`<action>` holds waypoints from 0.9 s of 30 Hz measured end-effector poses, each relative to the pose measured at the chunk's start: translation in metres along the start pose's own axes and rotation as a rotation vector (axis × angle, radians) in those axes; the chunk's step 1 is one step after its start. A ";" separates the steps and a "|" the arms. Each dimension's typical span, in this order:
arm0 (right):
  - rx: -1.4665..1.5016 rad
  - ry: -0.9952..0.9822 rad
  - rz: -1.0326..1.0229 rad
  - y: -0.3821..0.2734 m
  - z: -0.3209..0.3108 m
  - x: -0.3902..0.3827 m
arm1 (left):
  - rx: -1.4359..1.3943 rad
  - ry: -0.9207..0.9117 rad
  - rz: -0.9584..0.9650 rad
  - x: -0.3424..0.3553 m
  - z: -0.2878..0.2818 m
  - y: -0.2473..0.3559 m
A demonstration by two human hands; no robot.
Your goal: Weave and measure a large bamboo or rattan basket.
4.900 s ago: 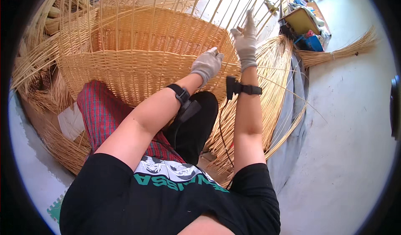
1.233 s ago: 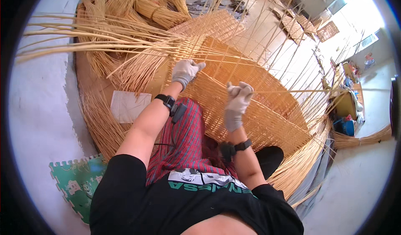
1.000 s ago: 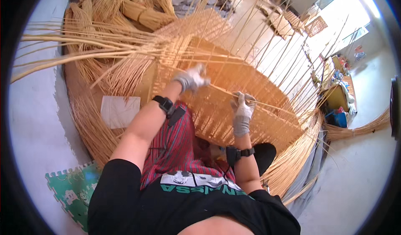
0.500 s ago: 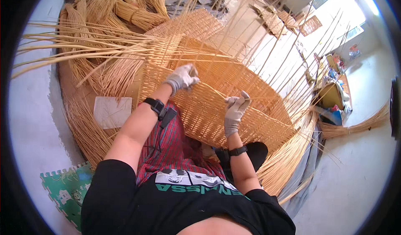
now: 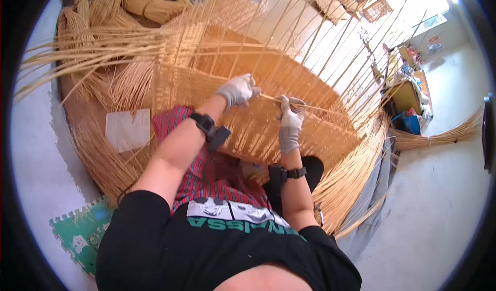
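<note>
1. One large half-woven wicker basket (image 5: 289, 120) lies across the person's lap, its woven wall facing up and many loose upright stakes fanning out toward the far side.
2. Two gloved hands work on it; each forearm carries one black wrist strap.
3. One thin cane strand (image 5: 302, 105) runs along the top edge of the woven wall, between the two hands and on toward the right.
4. The left hand (image 5: 237, 90) is closed, fingers curled over the strand's left end at the wall's upper edge. The left forearm reaches forward and up from the lower left, elbow bent.
5. The right hand (image 5: 291, 121) stands upright just beside the left, palm against the weave, its fingers pinched shut on the same strand at the rim. The right forearm rises almost straight from the lap.
6. One white sheet (image 5: 127, 129) lies on the flat woven base at the left, well apart from both hands.
7. Several bundles of raw cane (image 5: 139, 1) lie at the far left edge of the work.
8. One green foam mat (image 5: 77, 231) lies on the floor at the lower left.
9. One broom-like sheaf (image 5: 439, 136) lies on the floor at the right.
</note>
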State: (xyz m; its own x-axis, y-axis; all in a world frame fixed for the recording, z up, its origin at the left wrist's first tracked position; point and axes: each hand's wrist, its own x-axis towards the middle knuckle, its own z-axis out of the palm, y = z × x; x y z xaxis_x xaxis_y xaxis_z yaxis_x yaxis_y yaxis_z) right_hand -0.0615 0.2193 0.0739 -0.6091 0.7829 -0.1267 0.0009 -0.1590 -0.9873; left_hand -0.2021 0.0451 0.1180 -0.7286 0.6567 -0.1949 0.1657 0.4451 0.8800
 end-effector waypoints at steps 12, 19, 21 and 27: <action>0.127 -0.091 -0.321 -0.020 -0.029 0.013 | -0.524 -0.055 -0.155 0.006 0.027 -0.004; -0.219 -0.176 -0.541 -0.044 -0.019 -0.059 | -0.508 0.237 -0.209 0.007 0.062 0.004; -0.097 -0.180 -0.420 -0.056 -0.029 -0.061 | -0.479 0.255 -0.188 0.005 0.064 0.005; 0.411 0.120 -0.135 -0.016 -0.127 0.006 | -0.301 0.459 0.511 0.009 0.080 0.029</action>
State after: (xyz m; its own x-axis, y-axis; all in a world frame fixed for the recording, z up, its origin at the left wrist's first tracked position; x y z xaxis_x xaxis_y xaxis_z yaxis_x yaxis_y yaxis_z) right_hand 0.0357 0.3030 0.0769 -0.4862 0.8732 -0.0333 -0.4025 -0.2576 -0.8784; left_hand -0.1507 0.1120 0.1071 -0.8244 0.3877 0.4123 0.4171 -0.0762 0.9057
